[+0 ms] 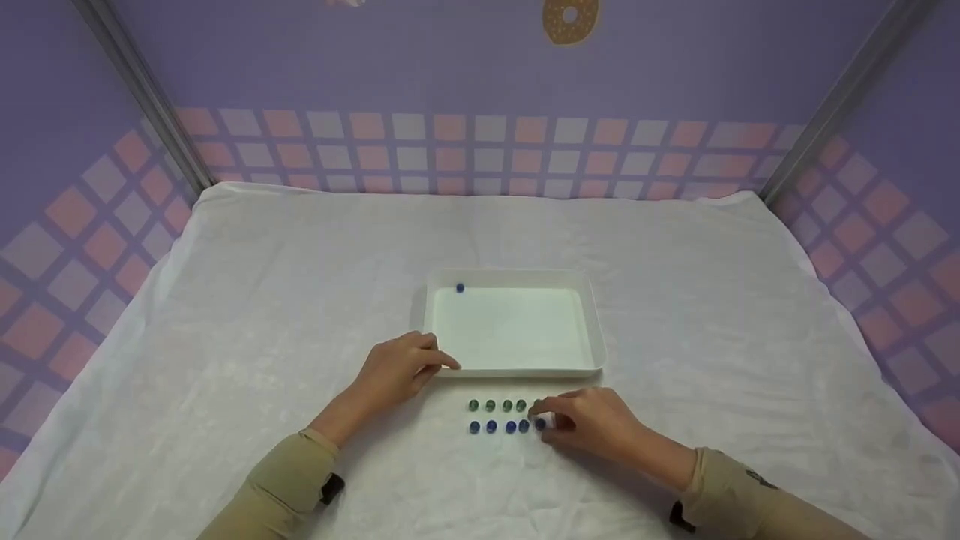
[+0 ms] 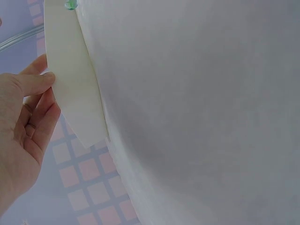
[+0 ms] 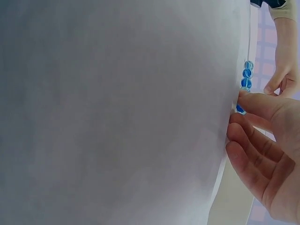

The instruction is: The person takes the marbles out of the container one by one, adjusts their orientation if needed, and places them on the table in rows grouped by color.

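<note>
My left hand (image 1: 401,366) pinches the near left corner of a white tray (image 1: 525,373); in the left wrist view the thumb lies on the outer wall. Just in front of the tray, several green marbles (image 1: 490,406) form a row, with a row of several blue marbles (image 1: 491,427) nearer to me. At the right end of these rows, my right hand (image 1: 592,421) holds a blue marble (image 1: 540,424) between thumb and forefinger. That marble (image 3: 240,109) is partly hidden by the thumb in the right wrist view. One more blue marble (image 1: 460,288) lies in the tray's far left corner.
A white cloth (image 1: 285,270) with soft wrinkles covers the table. Purple walls with pink and white squares (image 1: 450,150) enclose its back and sides, with grey posts (image 1: 142,90) at the corners.
</note>
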Tool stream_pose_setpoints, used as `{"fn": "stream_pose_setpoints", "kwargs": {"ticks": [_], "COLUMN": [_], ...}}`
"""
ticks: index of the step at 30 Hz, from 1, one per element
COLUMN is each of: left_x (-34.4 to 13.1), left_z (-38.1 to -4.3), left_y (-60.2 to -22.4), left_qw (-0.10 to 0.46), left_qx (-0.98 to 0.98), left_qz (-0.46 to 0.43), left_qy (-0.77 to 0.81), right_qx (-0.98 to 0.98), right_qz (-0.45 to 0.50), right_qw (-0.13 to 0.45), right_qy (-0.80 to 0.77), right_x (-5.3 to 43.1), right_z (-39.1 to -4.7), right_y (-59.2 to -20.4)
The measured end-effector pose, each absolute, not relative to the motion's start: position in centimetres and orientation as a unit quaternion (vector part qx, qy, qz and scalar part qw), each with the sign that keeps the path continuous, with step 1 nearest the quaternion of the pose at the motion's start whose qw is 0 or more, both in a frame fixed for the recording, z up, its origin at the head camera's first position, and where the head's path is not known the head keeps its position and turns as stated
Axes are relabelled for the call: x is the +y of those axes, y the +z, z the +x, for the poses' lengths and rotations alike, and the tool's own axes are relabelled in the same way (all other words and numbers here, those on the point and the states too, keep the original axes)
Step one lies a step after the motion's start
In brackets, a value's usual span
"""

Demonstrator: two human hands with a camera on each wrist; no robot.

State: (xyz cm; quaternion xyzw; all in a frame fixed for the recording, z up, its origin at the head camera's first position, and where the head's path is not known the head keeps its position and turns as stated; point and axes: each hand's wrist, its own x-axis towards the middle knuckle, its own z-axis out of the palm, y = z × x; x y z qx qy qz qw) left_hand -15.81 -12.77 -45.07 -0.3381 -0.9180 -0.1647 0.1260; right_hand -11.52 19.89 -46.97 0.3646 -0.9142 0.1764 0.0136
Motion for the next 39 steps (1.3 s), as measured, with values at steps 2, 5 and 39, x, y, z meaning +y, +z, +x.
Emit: {"fn": "stream_pose_setpoints", "kwargs": {"ticks": [2, 5, 39], "left_x": [-12.8, -12.8, -12.8], "left_z": [-15.7, -15.7, -15.6], "left_y": [-45.1, -45.1, -44.9], "left_qw": [0.122, 0.119, 0.131], "left_qx": [-0.919, -0.920, -0.916], "left_qz": [-0.335, -0.332, -0.340], "left_qy": [-0.166, -0.170, -0.166], "right_qx": [-0.914, -0.913, -0.900], "right_qz": [0.365, 0.367, 0.386], "right_qw": [0.012, 0.013, 0.017], "right_qy": [0.176, 0.178, 0.200], "right_x": [19.9, 19.9, 19.4], "right_z": [-11.5, -11.5, -13.0], "right_y": [-47.0, -47.0, -44.4]}}
